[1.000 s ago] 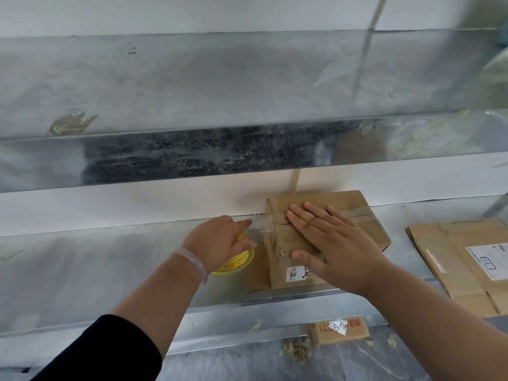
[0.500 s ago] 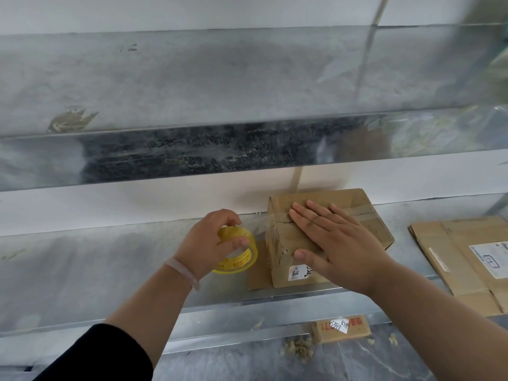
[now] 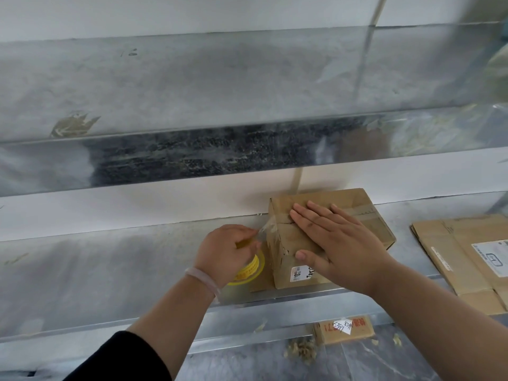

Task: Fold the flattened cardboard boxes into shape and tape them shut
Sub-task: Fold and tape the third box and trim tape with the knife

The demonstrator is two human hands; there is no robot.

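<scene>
The left hand (image 3: 225, 251) was curled round a yellow tape roll (image 3: 251, 266) and gripped it. A clear tape strip (image 3: 265, 229) ran from the roll, just past the fingertips, up to the near corner of the box (image 3: 284, 251). The box sat just to the right of that hand on the metal shelf (image 3: 123, 270). The right hand (image 3: 341, 243) lay flat on top of the box, fingers straight, pressing down.

The strip looked crinkled. If the left hand pulled too hard to the side, the tape might rip crooked or stick to itself. If the right hand pressed too softly, the box might slide along with the pull. Then the flaps under the fingers might pop up.

There were two hands, one tape roll, one strip and one folded box. Well to the right of the right hand lay flat cardboard (image 3: 464, 251); how many sheets could not be told. Below the shelf, nearer the person, one small carton (image 3: 343, 329) lay on the floor.
</scene>
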